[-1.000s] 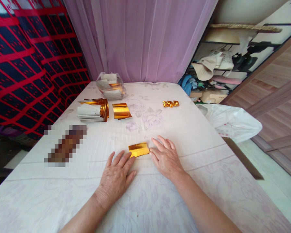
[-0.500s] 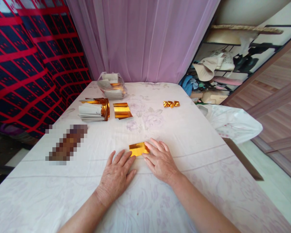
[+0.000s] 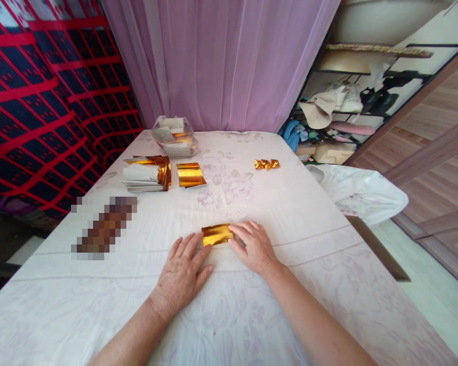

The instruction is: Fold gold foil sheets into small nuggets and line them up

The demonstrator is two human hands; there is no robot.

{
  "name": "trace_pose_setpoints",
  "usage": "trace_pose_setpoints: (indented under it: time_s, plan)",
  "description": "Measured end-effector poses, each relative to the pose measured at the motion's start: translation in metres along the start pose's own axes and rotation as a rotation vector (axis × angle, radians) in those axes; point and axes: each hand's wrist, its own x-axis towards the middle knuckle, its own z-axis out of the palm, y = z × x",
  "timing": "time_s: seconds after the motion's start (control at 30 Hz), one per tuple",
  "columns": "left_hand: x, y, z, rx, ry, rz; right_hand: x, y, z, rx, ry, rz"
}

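On the white floral cloth (image 3: 290,213) before me, my flat open left hand (image 3: 181,272) pins the small folded gold foil paper (image 3: 217,234) while my right hand (image 3: 254,247), fingers curled together, presses its edge.

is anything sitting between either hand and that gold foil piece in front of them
Nothing visible does. The left hand has its fingertips at the gold foil piece near edge, and the right hand touches its right end; both lie flat on the white cloth.
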Motion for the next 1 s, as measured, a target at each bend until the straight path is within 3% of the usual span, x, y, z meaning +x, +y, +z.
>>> trace_pose_setpoints:
  time_s: [0.2, 0.5, 0.83, 1.0]
  plan:
    - [0.0, -0.001, -0.001, -0.014, 0.032, 0.022, 0.0, 0.0, 0.004, -0.056, -0.011, 0.077]
    - [-0.001, -0.003, -0.001, -0.047, 0.097, 0.038, -0.002, 0.003, 0.008, 0.043, 0.082, 0.013]
    - [0.002, -0.024, 0.006, -0.196, 0.187, -0.15, 0.001, 0.006, 0.001, 0.386, 0.154, -0.026]
    - [0.021, -0.021, -0.01, -0.416, 0.143, -0.202, 0.001, 0.003, -0.008, 0.589, 0.068, 0.12]
